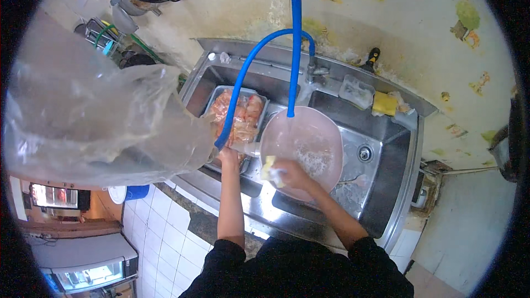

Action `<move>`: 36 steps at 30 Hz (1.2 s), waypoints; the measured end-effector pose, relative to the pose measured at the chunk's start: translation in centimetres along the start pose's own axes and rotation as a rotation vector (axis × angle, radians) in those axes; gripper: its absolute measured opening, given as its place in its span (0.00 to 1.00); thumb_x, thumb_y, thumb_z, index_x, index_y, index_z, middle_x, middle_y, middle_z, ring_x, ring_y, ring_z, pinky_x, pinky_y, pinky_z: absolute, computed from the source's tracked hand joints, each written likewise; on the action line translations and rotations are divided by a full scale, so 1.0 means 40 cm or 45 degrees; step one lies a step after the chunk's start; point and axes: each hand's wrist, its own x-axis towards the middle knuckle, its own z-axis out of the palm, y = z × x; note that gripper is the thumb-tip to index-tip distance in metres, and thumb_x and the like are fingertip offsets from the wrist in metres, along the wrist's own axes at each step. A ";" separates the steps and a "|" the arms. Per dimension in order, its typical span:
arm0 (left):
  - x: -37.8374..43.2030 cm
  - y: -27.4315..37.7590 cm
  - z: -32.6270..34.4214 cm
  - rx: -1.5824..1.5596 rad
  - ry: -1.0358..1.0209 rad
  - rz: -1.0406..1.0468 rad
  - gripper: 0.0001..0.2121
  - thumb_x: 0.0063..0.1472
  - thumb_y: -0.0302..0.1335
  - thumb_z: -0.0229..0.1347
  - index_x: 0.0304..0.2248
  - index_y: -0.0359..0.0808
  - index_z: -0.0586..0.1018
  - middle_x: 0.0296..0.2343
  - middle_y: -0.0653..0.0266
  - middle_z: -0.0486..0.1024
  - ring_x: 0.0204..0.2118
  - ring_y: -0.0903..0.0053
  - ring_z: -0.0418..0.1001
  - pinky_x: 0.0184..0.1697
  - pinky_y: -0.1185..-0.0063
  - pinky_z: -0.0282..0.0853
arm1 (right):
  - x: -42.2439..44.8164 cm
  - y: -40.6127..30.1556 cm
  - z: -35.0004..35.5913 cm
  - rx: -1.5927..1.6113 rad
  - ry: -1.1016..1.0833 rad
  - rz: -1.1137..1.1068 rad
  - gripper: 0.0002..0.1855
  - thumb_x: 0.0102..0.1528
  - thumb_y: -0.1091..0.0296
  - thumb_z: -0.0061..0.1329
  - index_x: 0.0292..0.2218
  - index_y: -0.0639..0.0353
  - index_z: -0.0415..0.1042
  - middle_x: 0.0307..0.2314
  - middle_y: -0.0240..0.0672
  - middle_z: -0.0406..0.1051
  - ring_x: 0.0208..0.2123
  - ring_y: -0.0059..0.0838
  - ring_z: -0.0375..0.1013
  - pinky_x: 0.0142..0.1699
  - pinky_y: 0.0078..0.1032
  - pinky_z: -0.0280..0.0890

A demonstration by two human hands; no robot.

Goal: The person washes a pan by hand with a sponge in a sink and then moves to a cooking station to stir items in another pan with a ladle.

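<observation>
A pink plastic basin (306,145) rests across the divider and right bowl of the steel sink, with sudsy water in it. A blue hose (295,49) hangs down over the basin, water running from its end. My right hand (292,174) grips a yellow and white sponge (269,169) at the basin's near left rim. My left hand (229,154) is over the left bowl, closed around a whitish, partly see-through object (247,148) that reaches the basin's rim. Just above it is a second blue hose (248,66). Behind that hand, a metal tray (262,99) holds raw meat (250,111) in clear plastic.
A large, cloudy plastic bag (103,124) hangs at left, partly over the left bowl. On the sink's back ledge are a faucet (312,70), a clear plastic container (357,91) and a yellow sponge (384,103). A drain (364,153) shows in the right bowl.
</observation>
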 end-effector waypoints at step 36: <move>-0.073 0.016 0.026 0.009 -0.421 -0.178 0.16 0.55 0.40 0.42 0.15 0.43 0.60 0.08 0.76 0.51 0.08 0.88 0.49 0.10 0.87 0.42 | 0.206 -0.092 -0.150 0.459 0.416 -0.104 0.17 0.50 0.73 0.42 0.42 0.59 0.57 0.29 0.33 0.66 0.33 0.22 0.66 0.34 0.22 0.64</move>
